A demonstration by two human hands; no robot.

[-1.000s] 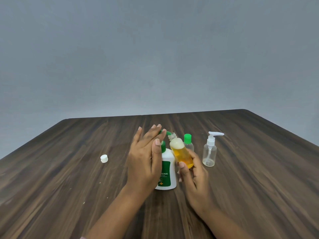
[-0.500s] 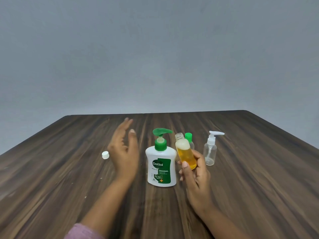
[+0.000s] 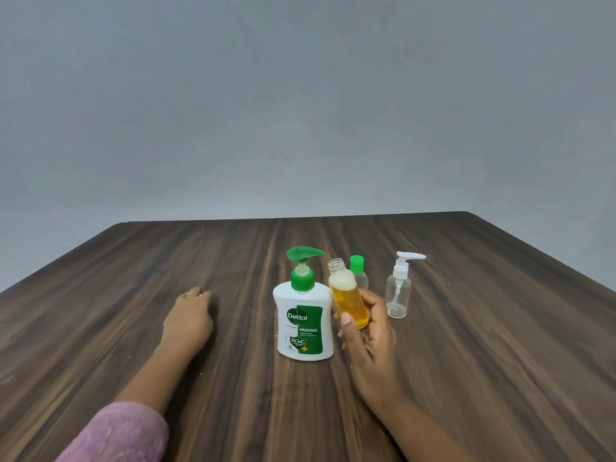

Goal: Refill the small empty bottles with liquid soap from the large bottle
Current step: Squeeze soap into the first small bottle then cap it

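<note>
Gripping the uncapped small bottle (image 3: 348, 296), mostly full of yellow soap, the right hand (image 3: 370, 331) held it tilted just beside the large bottle (image 3: 305, 325) standing on the surface (image 3: 466, 328). The left hand (image 3: 190, 316) lay well apart, fingers (image 3: 196, 295) curled under; whether they held anything could not be told.

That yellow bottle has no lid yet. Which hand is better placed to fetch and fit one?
Probably the left hand: it rests on the table, fingers curled down, and what they cover is hidden. The right hand grips the uncapped yellow bottle, so it is busy.
</note>
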